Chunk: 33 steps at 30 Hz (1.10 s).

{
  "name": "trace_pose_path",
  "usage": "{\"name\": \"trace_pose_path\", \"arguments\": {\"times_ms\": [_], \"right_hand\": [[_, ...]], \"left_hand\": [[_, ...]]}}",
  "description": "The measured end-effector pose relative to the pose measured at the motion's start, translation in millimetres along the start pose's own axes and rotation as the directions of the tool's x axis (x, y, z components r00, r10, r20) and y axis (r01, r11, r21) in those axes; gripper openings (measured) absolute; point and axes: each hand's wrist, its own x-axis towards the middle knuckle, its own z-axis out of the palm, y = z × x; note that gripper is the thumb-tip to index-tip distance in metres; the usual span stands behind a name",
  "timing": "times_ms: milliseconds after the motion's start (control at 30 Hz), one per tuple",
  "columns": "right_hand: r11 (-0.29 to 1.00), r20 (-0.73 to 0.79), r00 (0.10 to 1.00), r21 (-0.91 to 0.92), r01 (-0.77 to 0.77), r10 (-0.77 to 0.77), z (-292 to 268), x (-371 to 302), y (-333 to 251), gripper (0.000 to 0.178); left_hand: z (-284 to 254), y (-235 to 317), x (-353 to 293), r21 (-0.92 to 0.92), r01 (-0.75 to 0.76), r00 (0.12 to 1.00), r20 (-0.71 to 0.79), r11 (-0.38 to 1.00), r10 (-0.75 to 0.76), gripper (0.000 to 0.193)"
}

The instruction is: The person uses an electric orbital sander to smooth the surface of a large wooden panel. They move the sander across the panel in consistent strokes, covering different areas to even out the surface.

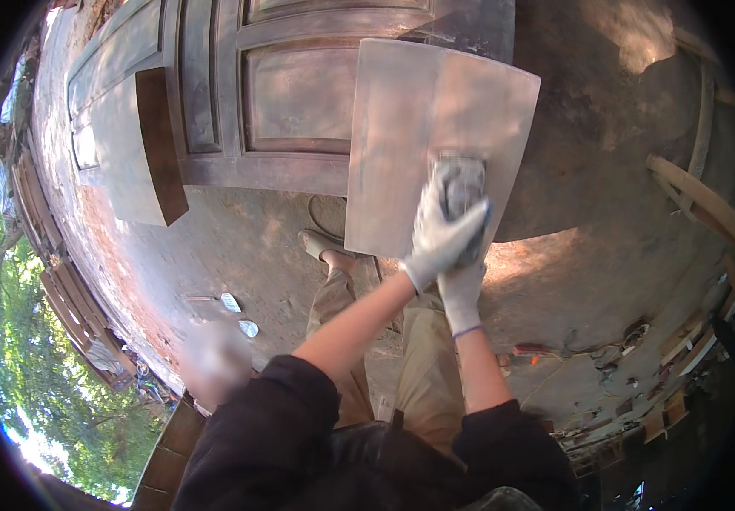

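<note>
Both my hands wear pale work gloves and are closed around a grey, dusty power sander (459, 183), whose squarish base rests on a flat wooden panel (397, 128). My left hand (446, 237) wraps the tool's body from the left side. Just below it, my right hand (464, 285) grips the rear end, its fingers partly hidden behind the left hand. The tool and gloves are slightly smeared by motion. Beneath the panel's far left part lies a dark panelled wooden door (299, 94).
A second board (125, 157) with a dark edge lies over the door's left part. Dark cord (323, 220) loops by my foot. Two small pale oval items (230, 302) sit on the dusty floor. Timber pieces (699, 196) stand at right; stacked planks (74, 294) lie far left.
</note>
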Motion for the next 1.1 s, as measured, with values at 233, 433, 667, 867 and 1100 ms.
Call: {"name": "trace_pose_path", "arguments": {"times_ms": [233,433,667,867,1100], "right_hand": [[0.965,-0.102,0.995,0.260,0.008,0.020,-20,169,-116,0.055],[0.959,-0.093,0.995,0.278,0.047,-0.022,-3,247,-207,0.029],[0.984,0.087,0.981,-0.020,0.176,-0.174,46,212,-271,0.063],[0.988,-0.051,0.987,0.024,0.153,-0.151,-13,239,-214,0.067],[0.881,-0.173,0.976,0.471,-0.038,0.135,-95,240,-131,0.026]], "left_hand": [[-100,-45,84,0.686,0.122,0.975,-0.219,0.718,0.044,0.074],[-123,-67,65,0.704,0.004,0.997,0.053,0.710,-0.057,0.080],[-135,-64,67,0.763,-0.021,0.992,0.099,0.646,-0.084,0.080],[-131,-63,67,0.763,-0.097,0.988,0.151,0.639,-0.030,0.084],[-130,-82,69,0.755,-0.111,0.994,0.069,0.646,0.089,0.082]]}}
